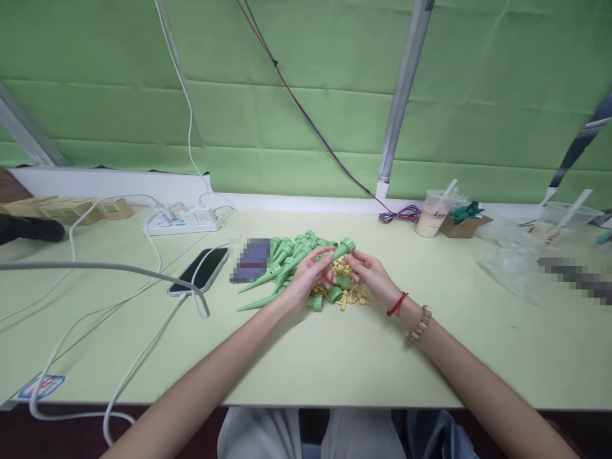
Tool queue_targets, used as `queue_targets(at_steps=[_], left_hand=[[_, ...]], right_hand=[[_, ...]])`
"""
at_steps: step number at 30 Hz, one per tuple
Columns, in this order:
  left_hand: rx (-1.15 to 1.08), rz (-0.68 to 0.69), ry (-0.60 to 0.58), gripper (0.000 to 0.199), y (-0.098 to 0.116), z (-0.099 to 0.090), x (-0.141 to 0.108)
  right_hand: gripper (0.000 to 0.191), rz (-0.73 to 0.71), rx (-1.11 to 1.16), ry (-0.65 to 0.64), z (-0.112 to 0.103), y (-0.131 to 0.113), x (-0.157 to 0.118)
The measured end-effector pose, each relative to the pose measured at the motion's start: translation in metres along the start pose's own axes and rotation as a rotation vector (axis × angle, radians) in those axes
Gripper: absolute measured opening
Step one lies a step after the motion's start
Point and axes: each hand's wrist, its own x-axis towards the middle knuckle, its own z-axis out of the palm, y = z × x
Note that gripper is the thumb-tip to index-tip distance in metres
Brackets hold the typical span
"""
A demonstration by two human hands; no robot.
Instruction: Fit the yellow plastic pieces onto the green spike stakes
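Note:
My left hand (pixel 310 278) is closed around a green tapered plastic spike (pixel 345 247), whose wide ribbed end points up and right. My right hand (pixel 373 273) is beside that wide end, fingertips pinched together; whatever they hold is too small or hidden to name. Behind and left of my left hand lies a pile of similar green spikes (pixel 283 254), with long points toward the left. Under my hands are several loose short green caps (pixel 314 302) and a scatter of small yellow plastic pieces (pixel 352 296).
Left of the pile lie a blurred dark rectangular item (pixel 252 260) and a phone (pixel 201 271) with a white cable. A power strip (pixel 184 220) sits at the back left. At the right are a drink cup (pixel 433 213), a small cardboard box (pixel 463 226) and a clear plastic bag (pixel 511 268).

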Motion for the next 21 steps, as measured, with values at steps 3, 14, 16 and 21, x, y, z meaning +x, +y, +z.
queue_targets(at_steps=[3,14,16,21], left_hand=[[0.017,0.02,0.029,0.048,-0.004,-0.0014,0.0001],[0.169,0.06,-0.001,0.046,-0.0026,-0.0061,0.002],[0.273,0.087,-0.046,0.045,-0.0014,-0.0069,0.0013],[0.374,0.12,-0.091,0.039,-0.0085,-0.0025,-0.0043]], right_hand=[[0.037,-0.015,-0.071,-0.113,0.0002,0.0023,0.0003],[0.037,0.027,-0.017,0.016,-0.0025,-0.0043,0.0014],[0.034,-0.008,-0.031,0.06,-0.0011,-0.0024,0.0018],[0.024,-0.236,-0.246,0.163,0.0047,0.0044,-0.0035]])
